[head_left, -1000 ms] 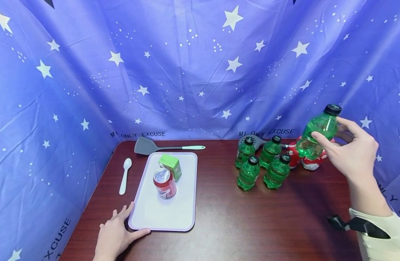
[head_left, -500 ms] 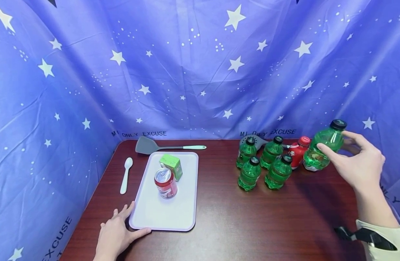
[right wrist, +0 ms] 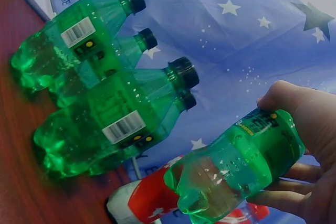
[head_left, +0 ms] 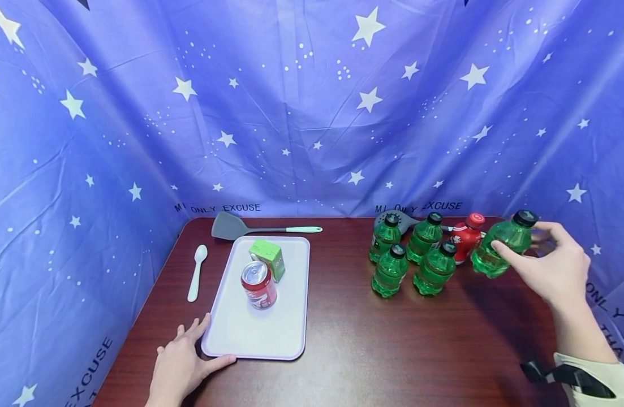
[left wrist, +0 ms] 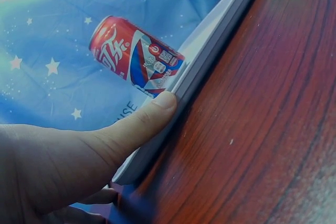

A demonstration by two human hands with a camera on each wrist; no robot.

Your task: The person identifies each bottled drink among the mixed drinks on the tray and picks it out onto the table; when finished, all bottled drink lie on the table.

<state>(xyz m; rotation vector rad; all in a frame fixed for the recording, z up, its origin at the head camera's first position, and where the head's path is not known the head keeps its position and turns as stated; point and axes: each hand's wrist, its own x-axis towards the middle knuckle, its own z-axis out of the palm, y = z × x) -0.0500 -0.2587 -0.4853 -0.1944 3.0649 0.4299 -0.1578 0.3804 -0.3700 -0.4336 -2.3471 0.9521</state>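
Observation:
My right hand [head_left: 558, 263] grips a green soda bottle [head_left: 505, 244] with a black cap, thumb on one side and fingers on the other. The bottle leans to the right, beside a red bottle [head_left: 466, 240]. In the right wrist view its clear base [right wrist: 210, 187] overlaps more red behind it. My left hand [head_left: 179, 362] rests at the near left corner of a white tray [head_left: 255, 339], and in the left wrist view the thumb [left wrist: 163, 106] presses its rim. On the tray stand a red soda can [head_left: 259, 287] and a green drink carton [head_left: 268, 259].
Several green bottles [head_left: 389, 271] stand together left of the red bottle. A slotted grey utensil [head_left: 400, 220] lies behind them. Behind the tray lies a grey spatula [head_left: 230, 227], and left of it a white spoon [head_left: 196, 274]. A starry blue curtain [head_left: 291, 113] encloses the table [head_left: 373, 350].
My right hand has lowered the green bottle towards the table, slightly to the right overall. The red bottle's cap has come into sight. My left hand stays at the tray corner.

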